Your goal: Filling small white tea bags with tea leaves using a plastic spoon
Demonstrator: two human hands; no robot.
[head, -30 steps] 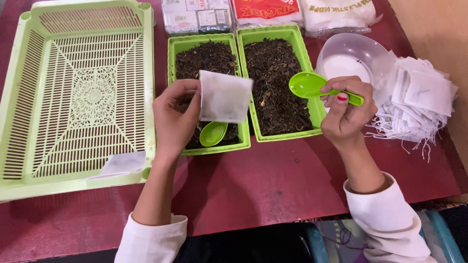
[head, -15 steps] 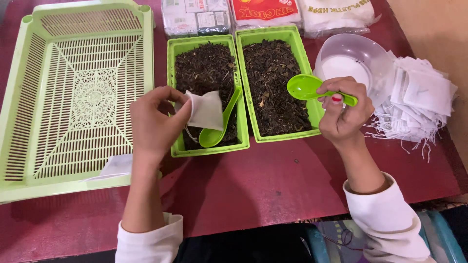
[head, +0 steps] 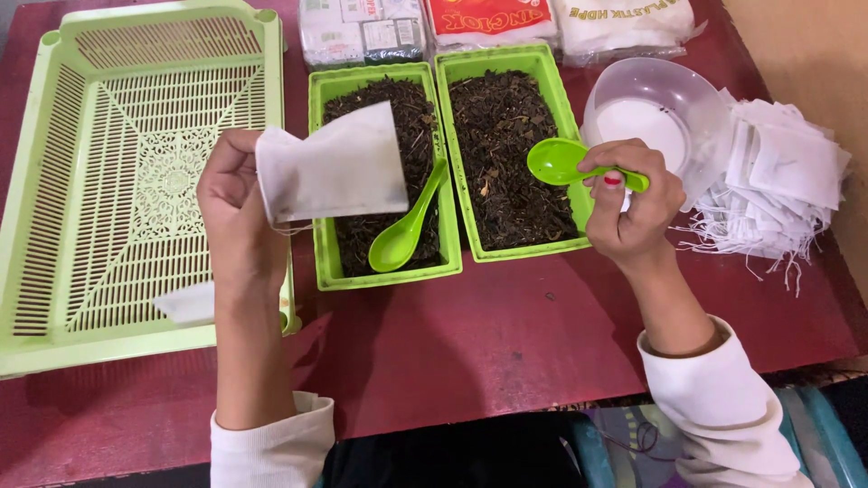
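Left fingers [head: 237, 172] pinching one edge of a white paper sachet [head: 336, 167], thumb against forefinger; sachet held up flat over the left tray of dark loose tea [head: 384, 172]. Cannot tell whether the sachet is filled or sealed.

Right fingers [head: 624, 176] curled tight around the handle of a bright green spoon [head: 565, 163], bowl of the spoon empty, hovering over the right tray of dark loose tea [head: 506, 154].

Second green spoon [head: 407, 230] lying in the left tray, handle leaning on its right wall.

Progress, judged: early. Only one small white sachet [head: 185, 303] lying in the big green slatted basket [head: 108, 163], near its front edge. Large heap of empty white sachets with strings [head: 778, 185] waiting at far right, beside a clear plastic bowl [head: 655, 113]. Both tea trays well filled. Most of the filling seemingly left.

Packages along the far table edge: a white flat pack with small dark print [head: 362, 27] behind the left tray; a red-and-white bag [head: 493, 20] behind the right tray; a translucent white plastic bag [head: 633, 23] further right, just behind the bowl. All on a dark red tabletop [head: 506, 343].
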